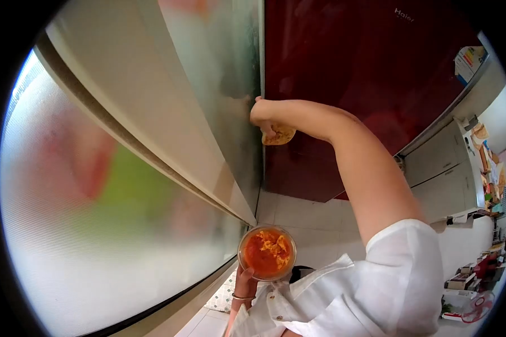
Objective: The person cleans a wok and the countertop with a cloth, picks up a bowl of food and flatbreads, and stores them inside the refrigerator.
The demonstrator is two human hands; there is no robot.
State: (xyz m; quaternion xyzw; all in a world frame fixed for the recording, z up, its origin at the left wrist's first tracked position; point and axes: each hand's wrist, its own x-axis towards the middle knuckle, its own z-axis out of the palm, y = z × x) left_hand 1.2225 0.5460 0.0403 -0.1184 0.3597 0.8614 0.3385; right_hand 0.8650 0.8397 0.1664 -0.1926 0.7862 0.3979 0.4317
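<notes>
My left hand (246, 279), with a bangle at the wrist, holds a round clear bowl (242, 247) by its near rim. Inside lies a red, soupy dish with yellow egg-like pieces (272, 244), perhaps tomato and egg. My right arm reaches up and across, and my right hand (263, 117) is bent at the edge of the frosted glass door (236, 129), beside the dark red fridge (343, 62). Its fingers are curled on a round, browned flatbread (281, 135), which hangs below the hand. Part of the fingers is hidden behind the wrist.
A cream door frame (146, 90) and a second ribbed glass panel (67, 180) fill the left. To the right stand grey cabinets (444, 168) under a cluttered counter. A carton (468, 63) sits by the fridge, and a pink fan (478, 307) at lower right.
</notes>
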